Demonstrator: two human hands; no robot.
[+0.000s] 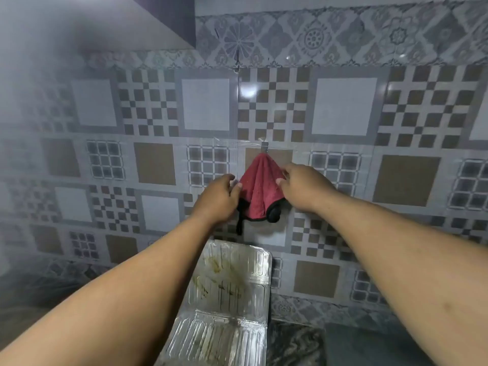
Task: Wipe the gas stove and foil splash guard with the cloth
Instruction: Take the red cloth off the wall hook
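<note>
A red cloth point(257, 190) with black edging hangs from a small hook point(264, 146) on the tiled wall. My left hand point(219, 199) pinches its left edge and my right hand point(303, 187) grips its right edge, so the cloth is spread between them. Below the cloth stands the foil splash guard point(232, 291), ribbed and shiny, with brown-green grease stains on its upper panel. The gas stove is out of view.
A patterned tile wall point(343, 107) fills the background. A dark marbled countertop point(293, 344) lies to the right of the foil guard. A plain grey surface point(39, 75) stands at the left.
</note>
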